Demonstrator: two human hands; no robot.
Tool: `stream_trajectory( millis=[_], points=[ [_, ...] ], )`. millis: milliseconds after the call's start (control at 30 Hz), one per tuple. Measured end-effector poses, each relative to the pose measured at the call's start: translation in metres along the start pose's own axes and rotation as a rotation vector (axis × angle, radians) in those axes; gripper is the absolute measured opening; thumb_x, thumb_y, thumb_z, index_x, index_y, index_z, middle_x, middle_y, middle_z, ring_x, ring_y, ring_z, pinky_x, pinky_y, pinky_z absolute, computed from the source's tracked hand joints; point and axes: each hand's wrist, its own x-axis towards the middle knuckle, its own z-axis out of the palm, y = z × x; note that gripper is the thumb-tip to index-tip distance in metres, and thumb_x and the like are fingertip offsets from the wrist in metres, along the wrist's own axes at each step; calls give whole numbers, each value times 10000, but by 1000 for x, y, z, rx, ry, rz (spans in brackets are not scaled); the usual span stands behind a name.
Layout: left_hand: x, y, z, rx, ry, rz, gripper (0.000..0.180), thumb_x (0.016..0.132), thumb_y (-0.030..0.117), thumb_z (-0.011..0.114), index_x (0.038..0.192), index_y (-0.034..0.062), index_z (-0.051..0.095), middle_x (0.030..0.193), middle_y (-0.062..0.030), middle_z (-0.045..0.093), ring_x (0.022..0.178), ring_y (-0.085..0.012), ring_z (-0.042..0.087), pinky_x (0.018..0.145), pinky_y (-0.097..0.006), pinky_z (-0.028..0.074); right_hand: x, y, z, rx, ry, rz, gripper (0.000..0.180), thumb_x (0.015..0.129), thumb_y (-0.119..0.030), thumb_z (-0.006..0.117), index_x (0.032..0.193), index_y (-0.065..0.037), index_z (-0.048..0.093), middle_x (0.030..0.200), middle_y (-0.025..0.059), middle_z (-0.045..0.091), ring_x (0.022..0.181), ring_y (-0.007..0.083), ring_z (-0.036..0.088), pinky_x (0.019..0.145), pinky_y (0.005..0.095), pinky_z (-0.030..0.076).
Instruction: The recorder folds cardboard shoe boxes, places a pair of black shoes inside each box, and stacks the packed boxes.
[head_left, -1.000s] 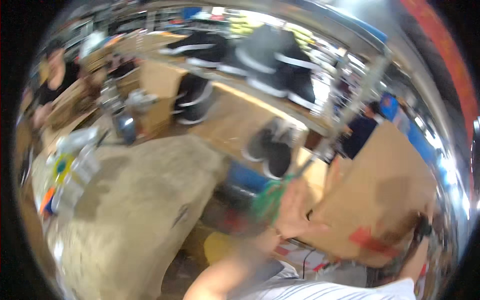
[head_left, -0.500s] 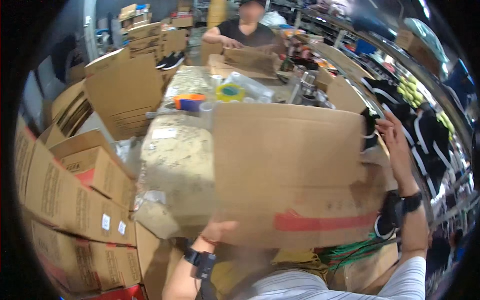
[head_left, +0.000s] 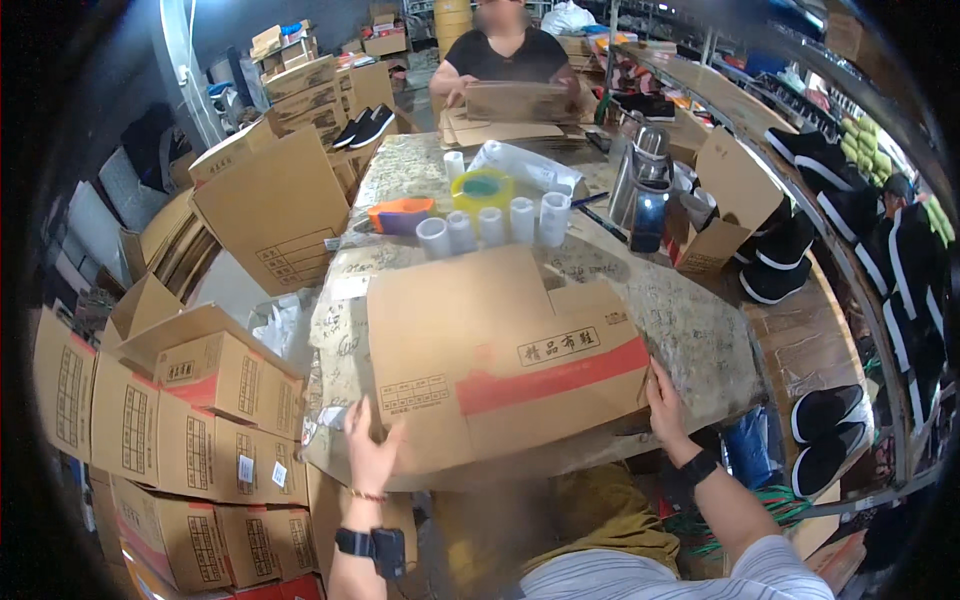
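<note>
A flattened cardboard box with a red band and dark print lies over the near part of the worktable, tilted a little. At its lower left edge is my left hand, thumb and fingers closed about the border. My right hand grips the right edge, fingers partly hidden behind the board. Just beyond the cardboard stand several white paper rolls. A yellow tape roll and an orange and purple tape dispenser sit by them.
Stacked cartons line the left side. At the right, black shoes rest on a wooden shelf, beside a steel flask and an open small carton. Across the table, a person handles cardboard.
The cardboard has come down from a raised, upright position to lie over the table. My right hand has moved down and inward to its right edge; my left hand has shifted left.
</note>
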Motion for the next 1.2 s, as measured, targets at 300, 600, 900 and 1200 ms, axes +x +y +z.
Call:
stream_trajectory(
  millis=[300, 600, 900, 1200],
  points=[
    [-26, -4, 74, -802, 382, 24, 611, 995, 441, 332, 1333, -62, 403, 1302, -131, 484, 1169, -216, 485, 990, -371, 389, -19, 4, 0, 287, 233, 70, 403, 984, -199, 441, 1335, -4, 407, 1340, 107, 440, 1205, 209, 442, 1012, 333, 340],
    [-25, -7, 53, -538, 267, -22, 485, 972, 253, 461, 1324, -77, 417, 1329, -164, 482, 1213, -230, 464, 1017, -365, 367, -30, -40, -13, -223, 133, -176, 566, 908, -306, 587, 1374, -56, 385, 1403, 227, 360, 1246, 322, 426, 996, 446, 357],
    [-27, 63, 17, -411, 95, 36, 677, 751, -71, 614, 1370, -69, 342, 1351, -172, 455, 1242, -228, 445, 1066, -342, 321, -25, -79, -31, -646, 103, -364, 741, 772, -539, 654, 1311, -58, 490, 1312, 267, 471, 1213, 406, 460, 1030, 554, 291],
    [-9, -35, 4, -357, 208, 50, 414, 972, 291, 437, 1175, -56, 537, 1127, -118, 595, 1042, -228, 549, 897, -367, 435, -12, -76, 38, -323, -148, -579, 531, 826, -97, 630, 1327, -41, 461, 1383, 201, 427, 1326, 338, 358, 1100, 448, 270]
  ],
)
